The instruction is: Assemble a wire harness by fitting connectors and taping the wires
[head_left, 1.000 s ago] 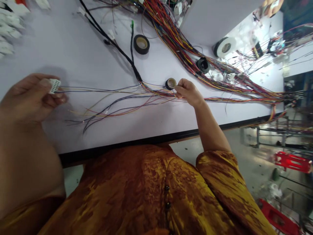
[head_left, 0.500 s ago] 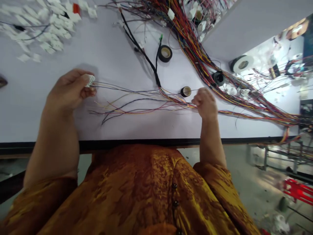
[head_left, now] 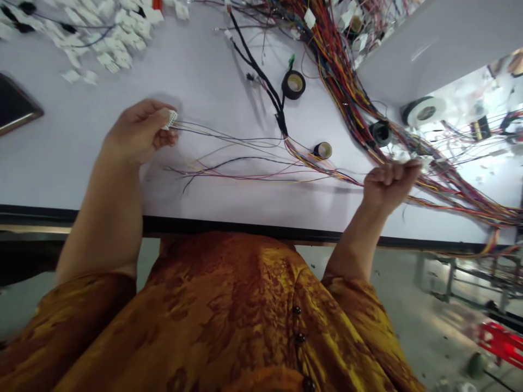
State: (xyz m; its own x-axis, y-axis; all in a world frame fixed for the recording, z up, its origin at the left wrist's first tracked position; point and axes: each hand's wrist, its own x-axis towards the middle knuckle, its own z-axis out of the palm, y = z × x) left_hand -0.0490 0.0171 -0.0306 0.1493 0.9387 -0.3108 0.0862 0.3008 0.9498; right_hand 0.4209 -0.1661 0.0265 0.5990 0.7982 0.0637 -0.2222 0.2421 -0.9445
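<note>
My left hand [head_left: 141, 130] pinches a white multi-hole connector [head_left: 171, 118] between thumb and fingers. A few thin wires [head_left: 220, 136] run from the connector rightwards to a black-taped harness branch [head_left: 281, 122]. Below them, several loose wire ends [head_left: 229, 173] fan out on the table. My right hand [head_left: 390, 182] is closed, knuckles up, over the wire bundle at the right; what its fingers grip, if anything, is hidden. A small tape roll [head_left: 322, 150] lies between the hands, beside the harness wires.
White connectors [head_left: 122, 46] are heaped at the upper left, above a dark phone-like object [head_left: 16, 106]. A thick bundle of coloured wires [head_left: 339, 81] crosses the right side. Black tape rolls [head_left: 293, 85] and a white-sided roll [head_left: 425, 112] lie near it. The table's dark edge [head_left: 245, 226] runs before me.
My right hand has moved right, away from the small tape roll, and its wrist has turned. My left hand still holds the connector. The whole view has shifted, bringing more of the phone-like object in.
</note>
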